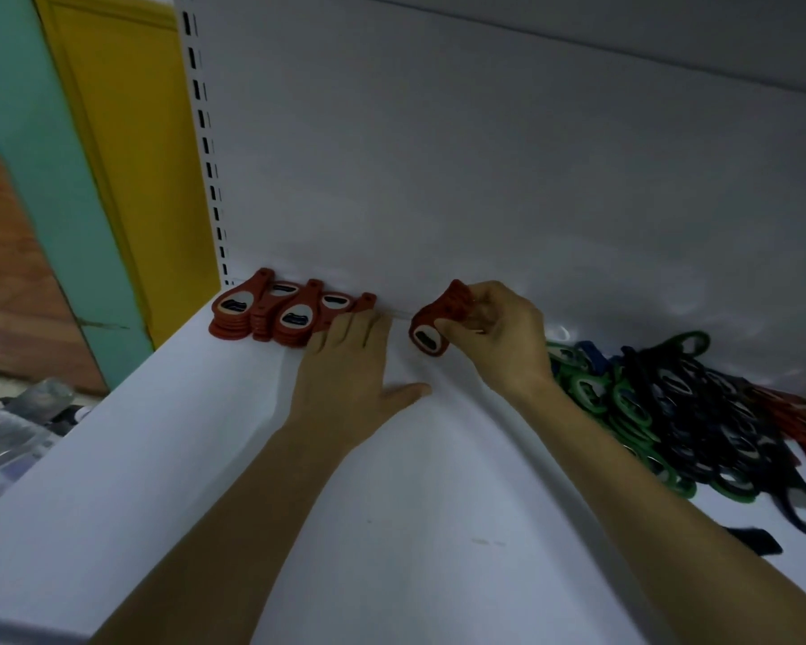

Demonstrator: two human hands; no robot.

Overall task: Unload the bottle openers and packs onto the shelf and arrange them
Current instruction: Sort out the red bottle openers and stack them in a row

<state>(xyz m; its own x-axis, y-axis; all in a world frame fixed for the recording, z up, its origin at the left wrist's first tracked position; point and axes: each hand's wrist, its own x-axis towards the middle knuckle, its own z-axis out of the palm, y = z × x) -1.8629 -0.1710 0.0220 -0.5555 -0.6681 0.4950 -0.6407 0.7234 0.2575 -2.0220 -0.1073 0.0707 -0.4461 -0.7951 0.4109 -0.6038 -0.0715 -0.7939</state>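
A white shelf [392, 528] fills most of the view, backed by a plain white back panel [485, 155] with a slotted upright [203, 132] at its left edge. Beyond that stand a yellow panel [126, 132] and a teal wall [29, 132].

A loose heap of green, dark blue and red openers [671, 412] lies on the shelf to the right of the grip and nearer the person. To the left of the grip, a row of red opener stacks [275, 314] sits against the back panel at the shelf's left end.

The left hand [345, 374] lies flat on the shelf, fingers straight, with the fingertips touching the right end of that row. The right hand [499, 337] has its grip closed on a small stack of red bottle openers [438, 318], thumb and curled fingers pinching the handle ends. The stack tilts with its round heads down, just above the shelf near the back panel.
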